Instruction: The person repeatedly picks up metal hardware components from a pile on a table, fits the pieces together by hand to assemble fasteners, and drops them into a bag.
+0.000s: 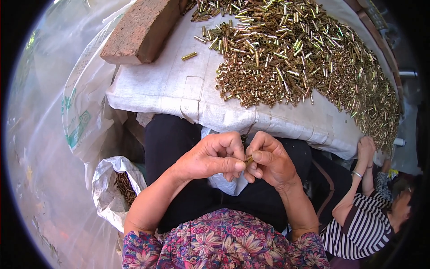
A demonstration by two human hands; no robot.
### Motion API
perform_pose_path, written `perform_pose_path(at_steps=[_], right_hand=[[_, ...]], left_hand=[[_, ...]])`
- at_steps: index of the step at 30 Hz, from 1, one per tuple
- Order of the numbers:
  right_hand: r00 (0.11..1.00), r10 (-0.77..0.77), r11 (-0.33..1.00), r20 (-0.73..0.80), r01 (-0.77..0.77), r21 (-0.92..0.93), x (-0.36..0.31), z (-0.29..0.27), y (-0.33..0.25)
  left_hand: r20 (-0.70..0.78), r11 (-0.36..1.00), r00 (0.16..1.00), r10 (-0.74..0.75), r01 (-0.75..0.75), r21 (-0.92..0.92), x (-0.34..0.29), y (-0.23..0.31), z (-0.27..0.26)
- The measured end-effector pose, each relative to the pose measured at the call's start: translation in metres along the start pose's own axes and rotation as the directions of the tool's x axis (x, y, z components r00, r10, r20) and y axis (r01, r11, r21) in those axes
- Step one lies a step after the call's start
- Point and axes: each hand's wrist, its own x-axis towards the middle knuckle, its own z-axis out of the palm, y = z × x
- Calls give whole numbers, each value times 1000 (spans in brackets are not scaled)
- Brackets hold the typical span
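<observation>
Fingers bent, left hand and right hand pinch a brassy piece.

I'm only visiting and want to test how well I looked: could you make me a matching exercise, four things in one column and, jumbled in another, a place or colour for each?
Things:
1. Brick
2. Pile
3. Open bag
4. Held part

Places and colours:
A. Low at the left, with brown pieces inside
B. Between the fingertips of the left hand and right hand
C. Reddish-brown, at the upper left of the white cloth
D. Gold-coloured, spread over the cloth's right side

Pairs: 1-C, 2-D, 3-A, 4-B
</observation>
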Motion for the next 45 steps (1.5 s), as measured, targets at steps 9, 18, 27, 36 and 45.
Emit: perform_pose_path(at_steps=[9,18,27,36,45], right_hand=[[965,-236,529,-116,28,-848,12,-28,-54],[815,-446,-610,372,27,-792,130,-57,-104],[904,-302,-772,302,-45,-634,148,-49,-107],[803,-515,-703,300,-195,-684,135,-54,-81],[852,-524,60,-17,16,-998,96,-29,-77]], left_hand=[[-323,447,876,358,143,883,11,44,-42],[-299,-70,839,455,369,927,56,41,-66],[-256,-93,842,475,338,937,60,38,-74],[-503,853,805,315,-8,522,25,53,-67],[-517,888,810,276,-9,460,12,47,-44]])
